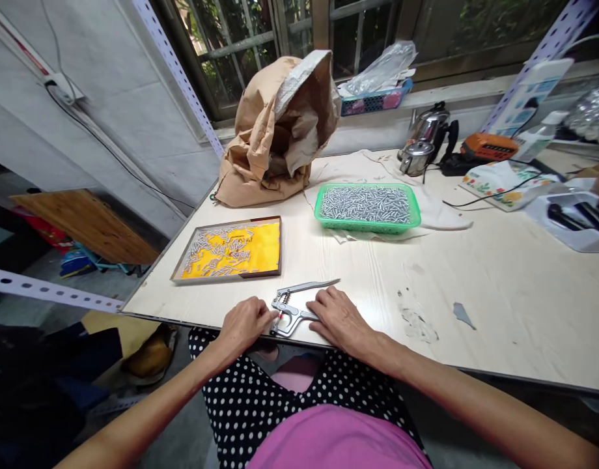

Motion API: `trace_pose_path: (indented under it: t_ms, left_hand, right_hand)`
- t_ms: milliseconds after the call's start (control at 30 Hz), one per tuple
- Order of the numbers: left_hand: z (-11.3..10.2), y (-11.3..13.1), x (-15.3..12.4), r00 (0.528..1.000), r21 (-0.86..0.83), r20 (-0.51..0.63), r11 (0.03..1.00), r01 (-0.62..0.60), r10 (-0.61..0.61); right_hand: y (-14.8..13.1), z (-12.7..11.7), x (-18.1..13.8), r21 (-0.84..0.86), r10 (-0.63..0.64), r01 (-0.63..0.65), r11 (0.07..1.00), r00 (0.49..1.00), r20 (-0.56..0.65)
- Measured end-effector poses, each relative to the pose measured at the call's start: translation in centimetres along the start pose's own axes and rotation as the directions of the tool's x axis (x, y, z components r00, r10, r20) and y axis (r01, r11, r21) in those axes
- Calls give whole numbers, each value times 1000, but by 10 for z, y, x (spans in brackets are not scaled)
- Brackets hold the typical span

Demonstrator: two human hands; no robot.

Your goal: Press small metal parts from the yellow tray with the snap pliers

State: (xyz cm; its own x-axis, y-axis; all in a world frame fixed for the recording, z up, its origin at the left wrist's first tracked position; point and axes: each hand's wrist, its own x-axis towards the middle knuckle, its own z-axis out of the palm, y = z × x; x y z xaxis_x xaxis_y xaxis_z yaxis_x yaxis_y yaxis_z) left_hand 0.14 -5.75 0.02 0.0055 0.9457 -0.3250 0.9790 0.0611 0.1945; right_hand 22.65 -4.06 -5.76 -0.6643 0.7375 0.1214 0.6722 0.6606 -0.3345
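Pink shirt (329, 440) nearest; silver pliers (292, 312) between hands; right hand (339, 320) holding lower handle (306, 315); left hand (245, 321) bunched at tool's head, grip unclear.

Dark print (237, 238) on the yellow sheet (266, 246), nine o'clock from the view's centre, and the orange device (489, 147), two o'clock, is illegible

A person's left hand (245, 321) touches one end of a silver metal plier-like tool (286, 307) held at the other by the right hand (339, 319), near a yellow-lined rectangular tray (265, 246) of small silver rods (238, 247), a heaped green plastic basket (372, 226) and a brown paper sack (260, 143).
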Motion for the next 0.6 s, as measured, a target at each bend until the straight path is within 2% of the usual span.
trace_pose_path:
  t_ms: [133,233,333,433,533,600]
  left_hand:
    - [16,-8,7,983,-140,163,984,110,-87]
    - [25,-9,23,975,-141,215,986,91,-60]
    - [21,-3,31,982,-1,179,998,59,-58]
    - [9,13,27,988,213,145,977,22,-54]
    - [-3,33,25,988,392,149,915,-97,41]
    - [-7,40,29,975,428,200,887,-174,95]
  right_hand:
    - [-8,6,13,-90,19,-17,996,1000,24]
    - [-2,3,21,-119,-28,28,992,1000,-2]
    - [4,1,24,-135,-48,44,990,999,-26]
    - [5,6,23,-109,-29,23,994,998,-54]
    - [4,15,23,-64,-27,22,998,996,-87]
    - [4,20,23,-52,-35,30,998,995,-99]
